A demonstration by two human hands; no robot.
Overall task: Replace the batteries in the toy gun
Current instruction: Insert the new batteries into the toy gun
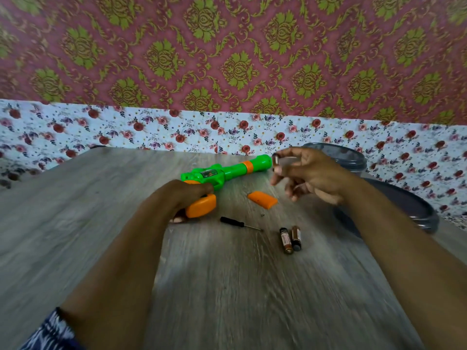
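Grey wood-grain worktop [227, 286] fills lower frame. Patterned sleeve [53, 332] at lower left corner. Two batteries [290, 239] lie side by side, touching, right of centre. Small black screwdriver [238, 223] just left of them. Orange cover [262, 199] loose on worktop beyond. Left hand [180, 198], grip curled round orange handle of green toy gun [227, 171], barrel pointing toward upper right. Right hand [308, 175] raised near barrel tip, grip pinching one battery [275, 161] between thumb and finger. Dark grey plates [394, 198] at right edge. Floral cloth [151, 130], patterned wall [227, 51] behind.
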